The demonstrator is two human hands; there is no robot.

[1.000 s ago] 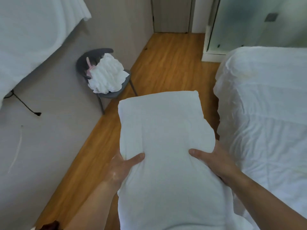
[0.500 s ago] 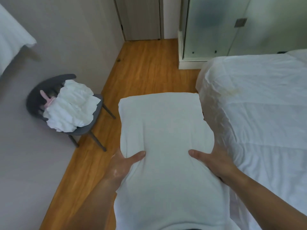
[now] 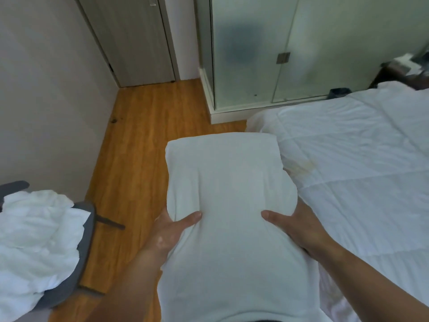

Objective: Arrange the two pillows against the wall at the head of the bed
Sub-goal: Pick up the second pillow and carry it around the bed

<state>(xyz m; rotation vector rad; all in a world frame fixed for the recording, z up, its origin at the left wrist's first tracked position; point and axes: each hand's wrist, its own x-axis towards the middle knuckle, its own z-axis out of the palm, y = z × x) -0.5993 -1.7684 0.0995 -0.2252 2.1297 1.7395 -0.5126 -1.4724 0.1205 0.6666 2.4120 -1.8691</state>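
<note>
I hold one white pillow (image 3: 227, 182) lengthwise in front of me, above the wooden floor beside the bed. My left hand (image 3: 169, 231) grips its left edge with the thumb pressed on top. My right hand (image 3: 299, 226) grips the right edge the same way. The pillow's far end overlaps the near corner of the bed (image 3: 362, 163), which is covered by a white quilt and fills the right side. A second pillow is not in view. The head of the bed is out of sight.
A grey chair (image 3: 86, 242) piled with crumpled white linen (image 3: 34, 233) stands at the lower left against the grey wall. A wooden floor strip (image 3: 144, 126) leads to a grey door (image 3: 134, 40). A frosted glass partition (image 3: 267, 49) stands beyond the bed's foot.
My view has swung to the right: the chair slid to the lower left, and the bed and glass partition fill more of the frame. Both hands keep the same grip on the pillow.
</note>
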